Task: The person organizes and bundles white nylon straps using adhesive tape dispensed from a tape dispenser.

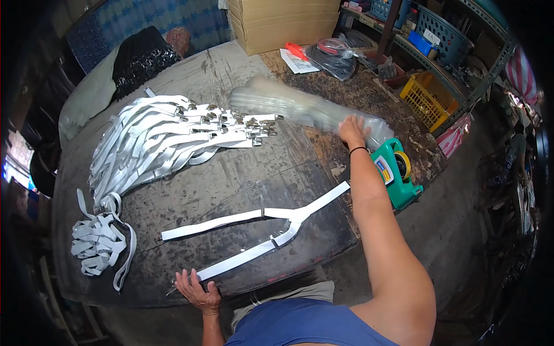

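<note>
A pair of white Y-shaped suspenders (297, 215) lies spread on the dark table, its single strap pointing to the upper right. My left hand (198, 293) rests at the table's front edge, fingers spread against the end of the nearer strap and its clip. On the far right side, my right hand (353, 131) reaches onto a stack of clear plastic bags (300, 106), fingers stretched out over its near end. Just beside my right forearm stands a green tape dispenser (395, 173) with a roll of tape in it.
Many white suspenders with metal clips (167, 138) lie heaped at the back left. Nearer, there is a tangled bundle of white straps (98, 245). A cardboard box (288, 23) and bagged black material (332, 60) sit behind. Shelving with a yellow crate (424, 101) stands right.
</note>
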Demonstrator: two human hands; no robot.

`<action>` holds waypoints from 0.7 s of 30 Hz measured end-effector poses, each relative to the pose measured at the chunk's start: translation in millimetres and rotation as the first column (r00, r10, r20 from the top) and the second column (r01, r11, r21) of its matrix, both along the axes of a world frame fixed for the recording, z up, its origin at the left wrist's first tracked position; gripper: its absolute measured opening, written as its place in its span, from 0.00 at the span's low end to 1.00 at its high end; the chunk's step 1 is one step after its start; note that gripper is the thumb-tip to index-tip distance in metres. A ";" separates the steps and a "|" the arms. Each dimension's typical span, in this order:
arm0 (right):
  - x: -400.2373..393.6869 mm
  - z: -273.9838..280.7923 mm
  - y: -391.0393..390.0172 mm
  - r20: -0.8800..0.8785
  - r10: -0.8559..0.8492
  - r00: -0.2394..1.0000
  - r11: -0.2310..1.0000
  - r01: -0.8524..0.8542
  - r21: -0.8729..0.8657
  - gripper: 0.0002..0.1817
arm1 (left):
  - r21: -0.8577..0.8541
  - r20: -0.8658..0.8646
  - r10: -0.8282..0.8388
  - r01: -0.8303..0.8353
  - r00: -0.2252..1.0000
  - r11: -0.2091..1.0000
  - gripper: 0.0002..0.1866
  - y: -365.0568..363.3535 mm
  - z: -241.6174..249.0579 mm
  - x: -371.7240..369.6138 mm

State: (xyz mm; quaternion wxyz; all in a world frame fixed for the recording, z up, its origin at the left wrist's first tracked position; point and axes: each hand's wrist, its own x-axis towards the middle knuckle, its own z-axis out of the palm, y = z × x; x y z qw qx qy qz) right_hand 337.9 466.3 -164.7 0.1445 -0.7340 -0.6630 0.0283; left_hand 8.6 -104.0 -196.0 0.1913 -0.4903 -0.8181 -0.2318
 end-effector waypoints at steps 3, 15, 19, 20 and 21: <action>2.4 -15.4 0.0 0.110 -0.007 0.994 1.000 0.006 0.010 0.30 | -0.012 0.002 0.000 0.000 1.000 1.000 0.32 -0.4 0.0 -0.7; 15.0 -22.0 9.3 -0.057 0.167 0.984 0.966 -0.152 0.211 0.18 | -0.020 -0.023 -0.003 0.002 1.000 1.000 0.34 0.1 2.2 0.2; 12.7 -17.8 -3.1 0.046 0.168 0.985 0.970 -0.173 0.173 0.12 | -0.008 -0.007 -0.003 0.003 1.000 1.000 0.34 0.2 -0.6 -0.7; 12.7 -16.5 -3.9 0.070 0.193 0.979 0.974 -0.200 0.108 0.11 | -0.007 0.001 0.001 -0.001 1.000 1.000 0.34 0.0 -0.8 -0.2; 12.5 -13.9 -4.6 0.072 0.193 0.979 0.974 -0.200 0.107 0.11 | -0.008 0.003 0.000 0.000 1.000 1.000 0.34 -1.1 -0.9 0.4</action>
